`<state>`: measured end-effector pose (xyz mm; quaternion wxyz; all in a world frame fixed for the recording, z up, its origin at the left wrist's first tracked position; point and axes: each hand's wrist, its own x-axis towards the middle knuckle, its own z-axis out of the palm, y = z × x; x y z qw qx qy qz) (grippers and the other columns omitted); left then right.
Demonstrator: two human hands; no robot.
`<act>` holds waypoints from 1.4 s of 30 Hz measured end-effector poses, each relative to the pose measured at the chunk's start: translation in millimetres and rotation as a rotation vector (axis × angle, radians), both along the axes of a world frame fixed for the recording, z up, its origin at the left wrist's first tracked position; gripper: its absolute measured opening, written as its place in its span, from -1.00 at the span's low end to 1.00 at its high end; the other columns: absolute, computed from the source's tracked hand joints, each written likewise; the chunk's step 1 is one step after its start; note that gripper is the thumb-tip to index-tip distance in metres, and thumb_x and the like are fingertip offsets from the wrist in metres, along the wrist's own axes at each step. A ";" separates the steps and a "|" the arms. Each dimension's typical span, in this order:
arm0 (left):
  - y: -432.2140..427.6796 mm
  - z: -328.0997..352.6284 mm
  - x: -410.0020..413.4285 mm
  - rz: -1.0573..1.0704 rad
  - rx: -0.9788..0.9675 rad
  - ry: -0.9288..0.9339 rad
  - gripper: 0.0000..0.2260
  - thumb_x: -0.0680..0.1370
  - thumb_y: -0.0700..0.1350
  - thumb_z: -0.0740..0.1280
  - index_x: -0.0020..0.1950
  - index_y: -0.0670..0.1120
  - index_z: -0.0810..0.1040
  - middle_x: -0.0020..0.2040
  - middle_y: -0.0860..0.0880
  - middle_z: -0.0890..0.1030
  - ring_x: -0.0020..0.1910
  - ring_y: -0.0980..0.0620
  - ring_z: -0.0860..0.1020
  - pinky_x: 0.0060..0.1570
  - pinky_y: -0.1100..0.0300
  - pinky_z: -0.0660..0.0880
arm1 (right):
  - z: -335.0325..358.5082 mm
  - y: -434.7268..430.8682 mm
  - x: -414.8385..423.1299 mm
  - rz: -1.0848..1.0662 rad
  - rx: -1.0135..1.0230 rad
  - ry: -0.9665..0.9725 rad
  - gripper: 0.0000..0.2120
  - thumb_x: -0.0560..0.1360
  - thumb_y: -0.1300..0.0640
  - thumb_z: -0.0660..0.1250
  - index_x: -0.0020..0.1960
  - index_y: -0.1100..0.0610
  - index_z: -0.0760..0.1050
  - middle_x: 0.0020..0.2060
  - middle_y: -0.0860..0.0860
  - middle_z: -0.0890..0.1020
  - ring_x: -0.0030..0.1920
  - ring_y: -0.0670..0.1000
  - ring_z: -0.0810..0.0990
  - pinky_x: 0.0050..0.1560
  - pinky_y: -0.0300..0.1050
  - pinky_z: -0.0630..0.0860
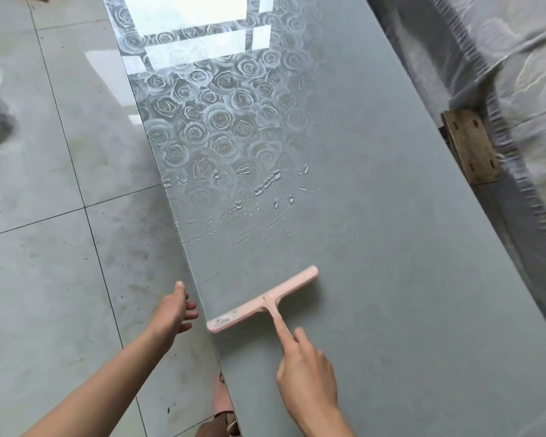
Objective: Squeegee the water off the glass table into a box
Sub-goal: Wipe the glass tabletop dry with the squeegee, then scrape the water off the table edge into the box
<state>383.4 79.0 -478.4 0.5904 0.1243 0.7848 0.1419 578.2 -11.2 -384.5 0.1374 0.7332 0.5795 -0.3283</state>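
The right hand [306, 370] holds the pink squeegee [264, 299] by its handle. Its index finger lies straight along the stem toward the blade, the thumb sits beside it and the other fingers curl under; that finger probably presses the blade flat and steers it. The blade rests on the glass table [391, 216] just ahead of the hand and slanted, with its near end at the table's left edge and its far end toward the middle. The water [259, 187] lies farther off in broken streaks and beads across the rose-patterned part, well apart from the blade. The left hand [174, 310] hovers with fingers spread, holding nothing, just left of the table edge over the tiled floor [44, 247], perhaps ready to meet runoff. No box shows.
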 end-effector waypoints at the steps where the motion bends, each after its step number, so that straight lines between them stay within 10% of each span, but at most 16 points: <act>1: -1.4 3.2 1.1 0.000 -0.002 0.000 -0.59 0.67 0.06 -0.03 0.22 -0.21 0.41 0.05 -0.21 0.50 -0.03 -0.12 0.49 0.01 0.05 0.40 | -1.1 12.4 -6.0 0.011 0.039 0.024 -0.14 0.47 0.29 0.08 0.46 -0.30 -0.36 -0.15 -0.04 0.21 -0.14 0.16 0.47 -0.22 -0.04 0.24; 11: -4.4 53.6 -25.0 -0.008 0.073 0.044 -0.62 0.67 -0.03 0.03 0.26 -0.29 0.41 0.07 -0.20 0.49 -0.02 -0.12 0.50 -0.01 0.08 0.39 | 37.4 63.2 0.3 0.139 0.151 0.084 -0.29 0.55 0.22 0.07 0.48 -0.34 -0.16 -0.11 0.03 0.38 0.01 0.18 0.53 -0.09 -0.01 0.39; 20: -62.1 136.5 -56.4 -0.147 0.189 -0.024 -0.78 0.63 -0.22 0.11 -0.18 -0.06 0.40 -0.07 -0.14 0.49 -0.27 0.01 0.45 -0.27 0.23 0.28 | 108.2 31.8 -12.8 0.245 0.172 0.180 -0.46 0.57 0.12 0.15 0.51 -0.07 0.09 0.16 0.06 0.50 0.18 0.15 0.47 0.05 -0.04 0.41; 42: -212.8 280.4 -346.2 0.258 0.385 0.027 -0.82 0.61 -0.20 0.13 0.19 -0.10 0.42 0.03 -0.15 0.57 -0.10 -0.07 0.54 -0.16 0.20 0.40 | 255.9 -25.5 -295.6 0.876 0.404 0.306 -0.60 0.55 0.14 0.20 0.39 0.00 0.34 0.10 -0.01 0.59 0.05 0.11 0.54 -0.04 -0.03 0.47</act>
